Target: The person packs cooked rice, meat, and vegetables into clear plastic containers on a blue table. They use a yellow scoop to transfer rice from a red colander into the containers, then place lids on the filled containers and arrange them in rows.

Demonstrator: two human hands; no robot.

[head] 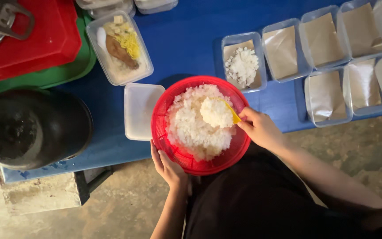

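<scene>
Red basket (173,152) of cooked rice (191,128) sits at the near edge of the blue table (186,44), both hands on it. Left hand (168,166) cups the basket's near rim from below, fingers curled against the mesh. Right hand (259,128) pinches a yellow scoop (233,115), holding a rounded lump of rice above the pile. Just behind the basket: a small clear box (242,62) with some rice in it, then a double row of paper-lined boxes (328,93) running right. Left of the basket lies a white lid (140,110), touching it or nearly. Further back, a filled meal box (119,46) with chicken and yellow shreds. Far left, a black pot (32,128); behind it a red tray (45,40) on a green tray (54,75).
</scene>
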